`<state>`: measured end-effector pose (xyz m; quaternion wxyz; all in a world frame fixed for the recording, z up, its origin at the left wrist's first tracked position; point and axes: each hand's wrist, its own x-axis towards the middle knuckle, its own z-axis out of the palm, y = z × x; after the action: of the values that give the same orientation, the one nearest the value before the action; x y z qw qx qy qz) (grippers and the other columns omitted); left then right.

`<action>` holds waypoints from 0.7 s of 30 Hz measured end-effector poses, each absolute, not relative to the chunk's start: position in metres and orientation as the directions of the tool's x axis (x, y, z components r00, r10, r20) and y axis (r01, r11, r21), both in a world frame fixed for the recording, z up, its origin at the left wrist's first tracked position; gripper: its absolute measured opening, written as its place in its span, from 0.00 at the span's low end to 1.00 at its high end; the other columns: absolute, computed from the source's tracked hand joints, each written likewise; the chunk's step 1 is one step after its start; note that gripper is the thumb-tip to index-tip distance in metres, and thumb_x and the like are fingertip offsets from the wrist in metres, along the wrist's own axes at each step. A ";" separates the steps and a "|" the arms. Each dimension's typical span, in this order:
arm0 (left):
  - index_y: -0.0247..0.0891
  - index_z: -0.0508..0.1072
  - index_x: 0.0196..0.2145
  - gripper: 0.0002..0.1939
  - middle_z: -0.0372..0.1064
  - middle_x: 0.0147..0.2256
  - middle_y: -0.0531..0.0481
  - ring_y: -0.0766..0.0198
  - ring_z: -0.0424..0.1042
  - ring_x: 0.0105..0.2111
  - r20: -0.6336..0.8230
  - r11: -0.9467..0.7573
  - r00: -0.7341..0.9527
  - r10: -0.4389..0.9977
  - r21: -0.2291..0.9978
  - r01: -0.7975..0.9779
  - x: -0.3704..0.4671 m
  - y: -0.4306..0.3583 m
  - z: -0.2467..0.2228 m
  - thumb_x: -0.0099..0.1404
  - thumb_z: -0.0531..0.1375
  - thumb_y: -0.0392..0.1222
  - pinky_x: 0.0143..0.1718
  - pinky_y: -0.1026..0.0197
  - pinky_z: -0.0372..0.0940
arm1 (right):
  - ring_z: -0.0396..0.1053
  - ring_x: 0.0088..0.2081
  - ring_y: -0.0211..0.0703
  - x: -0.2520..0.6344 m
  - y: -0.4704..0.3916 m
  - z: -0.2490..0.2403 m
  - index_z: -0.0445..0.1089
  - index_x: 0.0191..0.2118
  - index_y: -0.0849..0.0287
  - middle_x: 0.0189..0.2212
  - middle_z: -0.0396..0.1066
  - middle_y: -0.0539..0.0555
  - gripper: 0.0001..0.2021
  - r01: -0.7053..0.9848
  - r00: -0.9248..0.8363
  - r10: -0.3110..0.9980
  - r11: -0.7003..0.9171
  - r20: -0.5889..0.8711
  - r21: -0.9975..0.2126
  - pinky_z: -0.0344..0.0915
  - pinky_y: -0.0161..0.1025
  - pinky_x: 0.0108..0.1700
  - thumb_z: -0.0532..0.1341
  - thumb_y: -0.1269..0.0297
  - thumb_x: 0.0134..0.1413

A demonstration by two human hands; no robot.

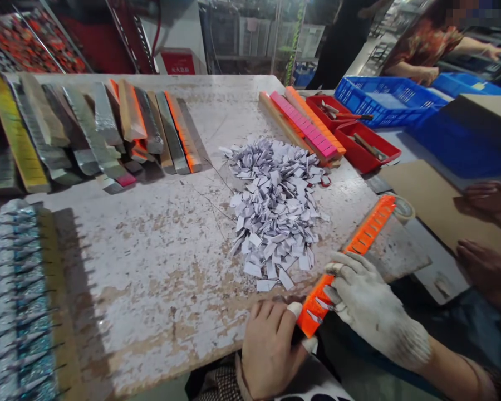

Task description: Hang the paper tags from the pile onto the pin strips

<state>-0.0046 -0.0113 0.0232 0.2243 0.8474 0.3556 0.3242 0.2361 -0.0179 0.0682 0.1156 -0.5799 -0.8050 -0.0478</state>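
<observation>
Left hand (269,346), orange bar (368,228), long, slit crosswise

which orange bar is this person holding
The orange bar lowest in the picture, slanting up to the right, with the bare left hand at its near end and gloved right hand across it. The other orange bars lie farther back, untouched.

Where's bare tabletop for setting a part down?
Widest: the tabletop between the glittery row at left and the white pile. Smaller: beyond the pile, between the left bars and right bars. Crowded: near right edge, with left hand, gloved right hand, orange bar.
</observation>
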 end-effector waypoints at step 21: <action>0.37 0.73 0.44 0.07 0.75 0.42 0.44 0.50 0.74 0.43 -0.033 -0.592 0.656 0.754 0.399 0.701 0.034 0.051 0.083 0.68 0.60 0.36 0.42 0.51 0.71 | 0.77 0.45 0.47 0.249 -0.026 0.069 0.70 0.36 0.54 0.43 0.76 0.58 0.10 0.895 -0.051 0.794 0.304 0.605 -0.325 0.76 0.44 0.47 0.55 0.61 0.70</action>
<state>0.0339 0.0511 0.0833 0.1921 0.8894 0.4089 0.0699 0.2494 -0.0262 0.0691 0.3631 -0.5856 -0.7214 -0.0696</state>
